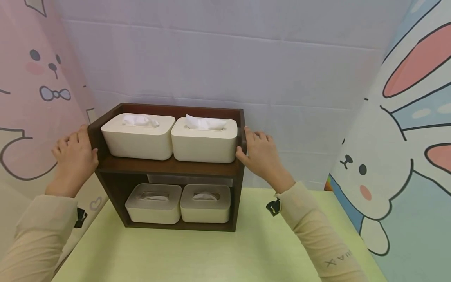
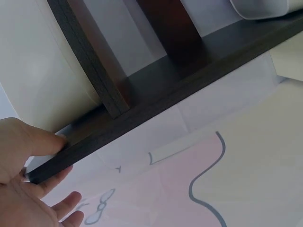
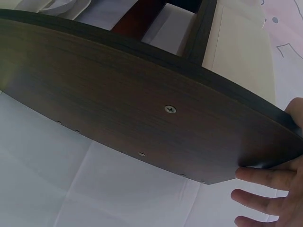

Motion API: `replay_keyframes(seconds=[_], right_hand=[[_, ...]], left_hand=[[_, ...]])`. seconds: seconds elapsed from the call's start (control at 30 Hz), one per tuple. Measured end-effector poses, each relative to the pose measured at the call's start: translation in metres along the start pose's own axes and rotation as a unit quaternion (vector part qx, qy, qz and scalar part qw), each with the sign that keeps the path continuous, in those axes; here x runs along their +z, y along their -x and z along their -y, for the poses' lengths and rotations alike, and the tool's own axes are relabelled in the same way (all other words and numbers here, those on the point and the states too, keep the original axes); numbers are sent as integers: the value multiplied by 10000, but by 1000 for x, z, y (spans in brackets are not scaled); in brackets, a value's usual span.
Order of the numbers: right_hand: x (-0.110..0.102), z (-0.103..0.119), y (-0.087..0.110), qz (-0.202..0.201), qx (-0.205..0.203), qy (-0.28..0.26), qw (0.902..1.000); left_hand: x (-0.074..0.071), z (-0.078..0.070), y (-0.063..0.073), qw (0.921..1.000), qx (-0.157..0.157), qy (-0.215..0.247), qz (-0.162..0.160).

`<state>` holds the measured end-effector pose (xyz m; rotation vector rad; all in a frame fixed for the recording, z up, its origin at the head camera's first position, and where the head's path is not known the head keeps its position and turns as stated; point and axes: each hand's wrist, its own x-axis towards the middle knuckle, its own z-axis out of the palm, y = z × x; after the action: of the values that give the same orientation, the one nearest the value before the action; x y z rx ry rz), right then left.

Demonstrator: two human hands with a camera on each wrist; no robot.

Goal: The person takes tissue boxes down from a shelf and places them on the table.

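Note:
A dark brown two-tier wooden shelf [image 1: 169, 167] stands on the table. My left hand [image 1: 74, 156] grips the front edge of its left side panel near the top; in the left wrist view the thumb lies inside and the fingers outside. My right hand [image 1: 262, 154] holds the right side panel the same way, its fingers spread along the outer face. Two white tissue boxes, a left one [image 1: 141, 143] and a right one [image 1: 204, 147], sit side by side on the upper tier, tissue poking out of each. Two more, a left one [image 1: 153, 211] and a right one [image 1: 205, 211], stand below.
The table has a pale yellow-green top [image 1: 176, 254]. A white cloth backdrop [image 1: 225, 58] hangs behind the shelf. A pink cartoon panel [image 1: 31, 105] stands close on the left and a rabbit-print panel [image 1: 415, 156] on the right. Screw heads [image 3: 170, 109] dot the shelf's outer side.

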<state>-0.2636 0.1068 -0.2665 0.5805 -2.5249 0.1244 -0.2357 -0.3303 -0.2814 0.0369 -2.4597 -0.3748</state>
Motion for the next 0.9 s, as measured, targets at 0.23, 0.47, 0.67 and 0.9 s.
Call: replay_keyframes(seconds=[0.23,0.47,0.67,0.9], right_hand=[[0,1,-1,12,-6,-37,10000],[-2,1,-1,60,-6,156,9999],[-3,1,-1,60,-53,264,9996],[-2,0,-1,128,-20,278,9995]], left_hand=[[2,0,-1,9998,-21,153,-79],[3,-1,-3,9997,-100,230,-19],[2,0,-5,9995,-97,299,-64],[2,-1,-5,9996,-75,272,-15]])
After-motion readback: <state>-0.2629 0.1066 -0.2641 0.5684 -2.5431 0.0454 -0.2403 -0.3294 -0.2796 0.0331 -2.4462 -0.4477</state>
